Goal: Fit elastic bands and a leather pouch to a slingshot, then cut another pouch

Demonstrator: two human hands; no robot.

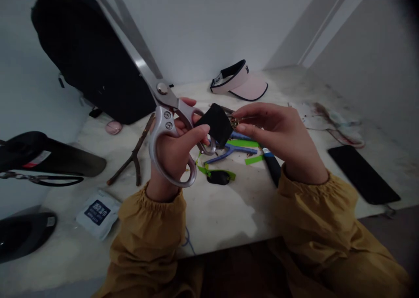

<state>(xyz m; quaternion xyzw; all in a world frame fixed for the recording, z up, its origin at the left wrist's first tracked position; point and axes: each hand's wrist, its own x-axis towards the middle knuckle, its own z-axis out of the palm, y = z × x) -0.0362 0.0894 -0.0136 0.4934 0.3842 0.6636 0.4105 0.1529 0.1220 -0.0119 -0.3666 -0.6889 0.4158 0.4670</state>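
Observation:
My left hand point(178, 147) has large silver scissors point(168, 98) hung over it by the handle, blades pointing up and left. Its thumb and fingers pinch a small flat black piece point(216, 122), which looks like leather or fabric. At the right edge of that piece, the thumb and index finger of my right hand point(275, 129) close on a small brass-coloured thing point(234, 122), partly hidden. Below my hands lie a blue-wrapped forked stick point(234, 150), bright green strips point(253, 159) and a black oval pad point(218, 178) tied to green band.
A bare forked twig point(134, 156) lies left of my hands. Behind are a black backpack point(88, 53) and pink visor point(247, 81). A dark bottle point(65, 158), white packet point(99, 213) and black rounded object point(26, 237) stand left; a phone point(363, 174) lies right.

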